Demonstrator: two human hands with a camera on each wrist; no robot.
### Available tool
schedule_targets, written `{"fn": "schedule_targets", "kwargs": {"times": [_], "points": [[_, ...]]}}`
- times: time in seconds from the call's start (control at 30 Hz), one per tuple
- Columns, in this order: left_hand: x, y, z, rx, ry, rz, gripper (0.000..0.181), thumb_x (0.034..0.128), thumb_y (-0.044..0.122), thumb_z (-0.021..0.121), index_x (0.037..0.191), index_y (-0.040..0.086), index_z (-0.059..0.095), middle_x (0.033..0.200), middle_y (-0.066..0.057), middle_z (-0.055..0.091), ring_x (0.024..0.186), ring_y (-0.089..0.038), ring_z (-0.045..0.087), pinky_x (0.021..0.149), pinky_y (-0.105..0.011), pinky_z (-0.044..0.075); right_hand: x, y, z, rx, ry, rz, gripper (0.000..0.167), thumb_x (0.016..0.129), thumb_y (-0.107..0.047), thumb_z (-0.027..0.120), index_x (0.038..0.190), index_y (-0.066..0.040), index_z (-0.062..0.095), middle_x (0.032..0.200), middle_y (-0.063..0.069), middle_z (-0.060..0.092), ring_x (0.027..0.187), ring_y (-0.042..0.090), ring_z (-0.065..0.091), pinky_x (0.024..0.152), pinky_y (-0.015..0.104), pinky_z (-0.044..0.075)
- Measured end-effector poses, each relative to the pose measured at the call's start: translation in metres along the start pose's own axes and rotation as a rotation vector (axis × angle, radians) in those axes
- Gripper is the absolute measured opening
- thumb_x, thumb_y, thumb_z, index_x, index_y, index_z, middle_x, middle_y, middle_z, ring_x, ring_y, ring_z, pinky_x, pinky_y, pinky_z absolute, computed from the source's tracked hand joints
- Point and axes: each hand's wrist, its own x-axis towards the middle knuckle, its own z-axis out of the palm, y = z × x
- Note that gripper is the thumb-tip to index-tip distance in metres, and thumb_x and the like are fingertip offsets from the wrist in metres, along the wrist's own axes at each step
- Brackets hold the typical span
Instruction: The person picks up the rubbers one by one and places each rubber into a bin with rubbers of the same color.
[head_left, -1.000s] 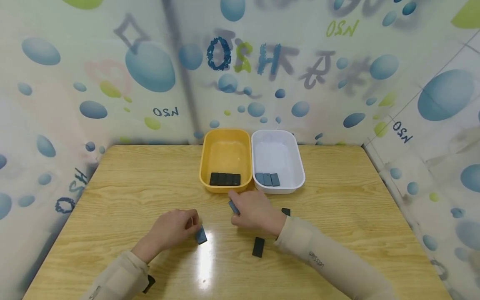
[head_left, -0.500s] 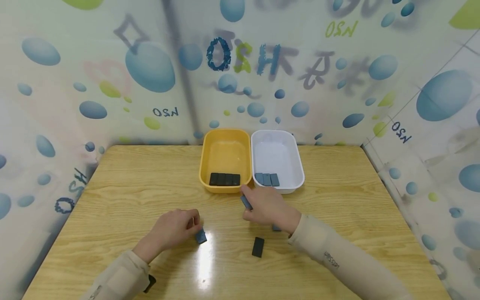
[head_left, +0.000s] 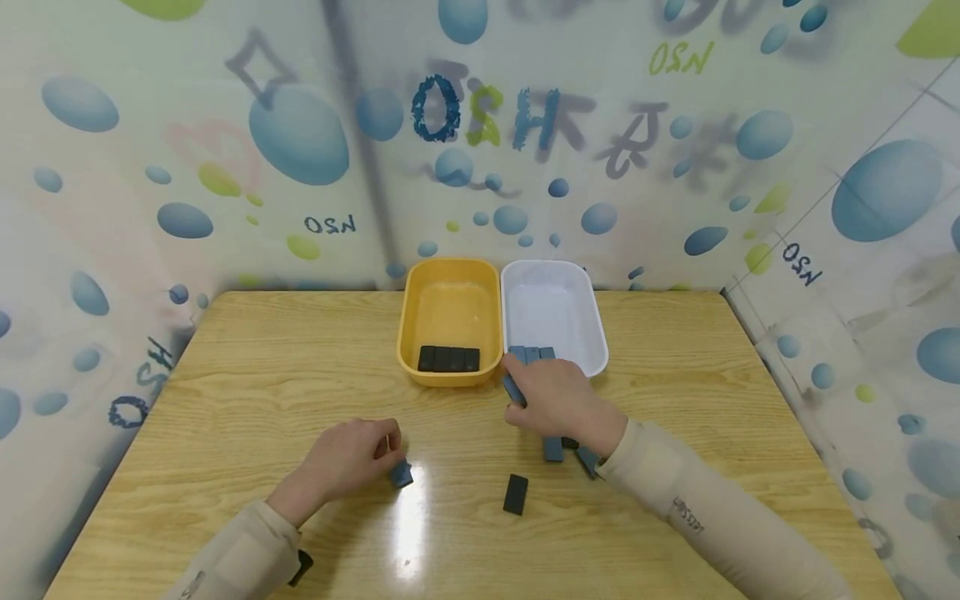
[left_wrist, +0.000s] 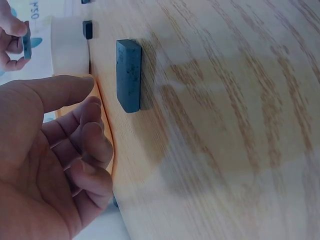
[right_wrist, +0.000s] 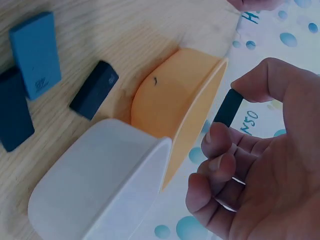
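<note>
My right hand (head_left: 566,404) pinches a small blue rectangular block (head_left: 513,390) between thumb and fingertips, at the front rim of the white bin (head_left: 597,333). The right wrist view shows that pinched block (right_wrist: 228,107) looking dark against the wall. Over the table, my left hand (head_left: 337,467) has loosely bent fingers and holds nothing. Beside its fingertips lies another blue block (head_left: 402,475); in the left wrist view this block (left_wrist: 128,75) stands apart from the fingers. Blue blocks (head_left: 534,354) lie in the white bin, partly behind my right hand.
Left of the white bin is a yellow bin (head_left: 450,304) with a row of several black blocks (head_left: 450,359). Under my right wrist are blue blocks (head_left: 552,449) and a partly hidden black block (head_left: 570,442). Black blocks lie mid-table (head_left: 516,494) and by my left sleeve (head_left: 301,568).
My right hand has moved right with the pinched blue block, from before the yellow bin to the white bin's front rim, uncovering blocks beneath the wrist. My left hand stays almost still.
</note>
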Motion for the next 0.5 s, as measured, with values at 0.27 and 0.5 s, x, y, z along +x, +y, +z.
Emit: {"fn": "schedule_targets", "kwargs": {"times": [0.27, 0.5], "points": [[-0.001, 0.000, -0.001, -0.012, 0.008, 0.020, 0.016, 0.0892, 0.029, 0.068, 0.078, 0.027, 0.057, 0.060, 0.013, 0.047, 0.052, -0.005, 0.040, 0.047, -0.024, 0.031, 0.001, 0.012, -0.002, 0.017, -0.001, 0.015, 0.034, 0.081, -0.030, 0.062, 0.109, -0.016, 0.049, 0.057, -0.006, 0.043, 0.050, 0.012, 0.040, 0.047, 0.027, 0.028], [-0.001, 0.000, -0.001, -0.009, 0.012, 0.020, 0.016, 0.0888, 0.029, 0.069, 0.078, 0.027, 0.057, 0.061, 0.013, 0.047, 0.052, -0.005, 0.041, 0.047, -0.023, 0.031, 0.006, 0.027, -0.005, -0.006, 0.032, 0.046, 0.034, 0.081, -0.030, 0.062, 0.109, -0.015, 0.050, 0.064, -0.004, 0.053, 0.056, 0.014, 0.049, 0.049, 0.027, 0.034]]}}
